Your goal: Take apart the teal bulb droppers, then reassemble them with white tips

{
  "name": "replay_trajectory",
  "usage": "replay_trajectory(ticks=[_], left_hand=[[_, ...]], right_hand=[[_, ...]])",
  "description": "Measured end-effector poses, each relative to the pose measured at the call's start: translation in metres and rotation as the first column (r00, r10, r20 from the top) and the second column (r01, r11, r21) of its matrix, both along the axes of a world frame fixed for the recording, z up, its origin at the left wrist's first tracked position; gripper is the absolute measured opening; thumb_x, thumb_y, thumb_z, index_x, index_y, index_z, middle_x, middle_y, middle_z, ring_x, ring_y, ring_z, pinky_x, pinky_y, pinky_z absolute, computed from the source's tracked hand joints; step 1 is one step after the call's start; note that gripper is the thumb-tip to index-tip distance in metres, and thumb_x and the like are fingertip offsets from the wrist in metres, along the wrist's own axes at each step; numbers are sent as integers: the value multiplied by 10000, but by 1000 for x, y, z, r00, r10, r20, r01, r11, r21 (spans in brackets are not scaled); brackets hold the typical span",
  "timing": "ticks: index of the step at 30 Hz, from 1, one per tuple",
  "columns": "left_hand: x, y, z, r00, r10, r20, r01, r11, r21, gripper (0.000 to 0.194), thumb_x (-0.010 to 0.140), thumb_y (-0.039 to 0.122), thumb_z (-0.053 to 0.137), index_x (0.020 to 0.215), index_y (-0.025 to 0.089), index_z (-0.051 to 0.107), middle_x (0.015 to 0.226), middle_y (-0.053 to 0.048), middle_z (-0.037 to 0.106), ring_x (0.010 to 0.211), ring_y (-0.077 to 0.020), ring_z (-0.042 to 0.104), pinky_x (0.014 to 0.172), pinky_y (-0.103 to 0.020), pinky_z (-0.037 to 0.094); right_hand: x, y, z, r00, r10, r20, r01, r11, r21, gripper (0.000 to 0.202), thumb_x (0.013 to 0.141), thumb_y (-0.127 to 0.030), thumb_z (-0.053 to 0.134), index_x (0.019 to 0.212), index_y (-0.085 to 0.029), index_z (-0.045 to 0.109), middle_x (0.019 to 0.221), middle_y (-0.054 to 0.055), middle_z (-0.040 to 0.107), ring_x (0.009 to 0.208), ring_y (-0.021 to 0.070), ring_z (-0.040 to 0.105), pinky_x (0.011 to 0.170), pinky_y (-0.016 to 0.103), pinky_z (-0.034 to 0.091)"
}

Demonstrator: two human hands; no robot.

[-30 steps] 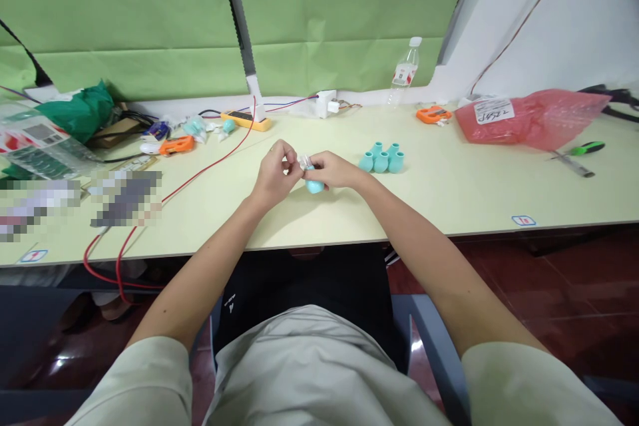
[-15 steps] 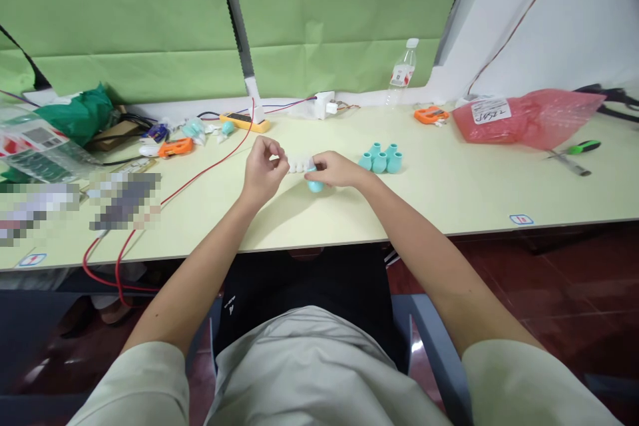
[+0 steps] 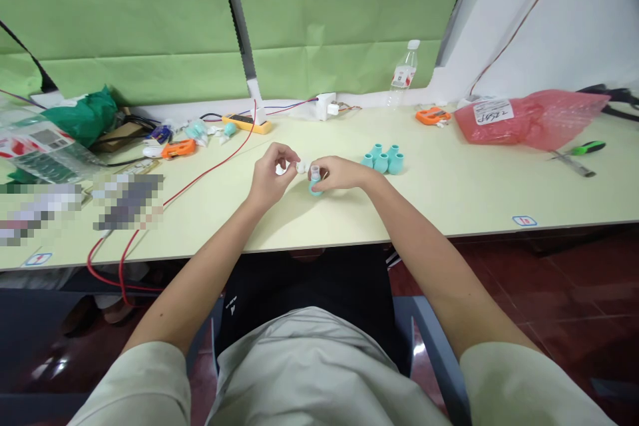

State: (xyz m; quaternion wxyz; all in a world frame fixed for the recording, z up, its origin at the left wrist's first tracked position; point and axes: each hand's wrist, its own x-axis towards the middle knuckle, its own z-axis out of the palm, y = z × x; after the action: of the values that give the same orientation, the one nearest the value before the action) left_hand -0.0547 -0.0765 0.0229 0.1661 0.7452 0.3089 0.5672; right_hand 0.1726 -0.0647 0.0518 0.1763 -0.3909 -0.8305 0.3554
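Note:
My right hand [image 3: 339, 173] is closed round a small, round teal bottle [image 3: 315, 189] with a translucent neck pointing up. The bottle is upright, close to the tabletop. To its left, my left hand [image 3: 273, 174] is closed in a pinch, with a small white piece [image 3: 300, 167] at the thumb and fingertip. More white shows between the two hands, partly hidden by the fingers. Several open-mouthed teal bottles [image 3: 381, 162] stand in a cluster to the right of my right hand.
A clear plastic bottle [image 3: 403, 73] stands by the green-covered partition. To the right are an orange tool [image 3: 432, 116], a red bubble-wrap bag [image 3: 529, 121] and a green-handled tool [image 3: 589, 147]. A yellow multimeter [image 3: 247, 123] and a red cable [image 3: 210, 174] lie to the left.
My left hand has moved right, closer to the teal bottle, with a white piece now at its fingertips. My right hand's fingers have shifted, and the bottle's translucent neck now shows.

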Motion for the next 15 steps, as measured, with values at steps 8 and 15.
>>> replay_trajectory(ticks=[8, 15], left_hand=[[8, -5, -1, 981, -144, 132, 154, 986, -67, 240, 857, 146, 694, 1044, 218, 562, 982, -22, 714, 842, -137, 737, 802, -322, 635], [11, -3, -3, 962, -179, 207, 202, 974, -98, 395, 869, 330, 815, 1109, 246, 512, 1069, -17, 652, 876, -150, 759, 782, -333, 669]], right_hand=[[0, -1, 4, 931, 2, -366, 104, 957, 269, 198, 865, -352, 728, 976, -188, 722, 994, 51, 737, 922, 199, 674, 874, 357, 532], [-15, -5, -1, 886, 90, -455, 155, 868, 472, 78, 892, -261, 702, 920, -208, 752, 933, 50, 728, 847, 192, 685, 806, 356, 555]])
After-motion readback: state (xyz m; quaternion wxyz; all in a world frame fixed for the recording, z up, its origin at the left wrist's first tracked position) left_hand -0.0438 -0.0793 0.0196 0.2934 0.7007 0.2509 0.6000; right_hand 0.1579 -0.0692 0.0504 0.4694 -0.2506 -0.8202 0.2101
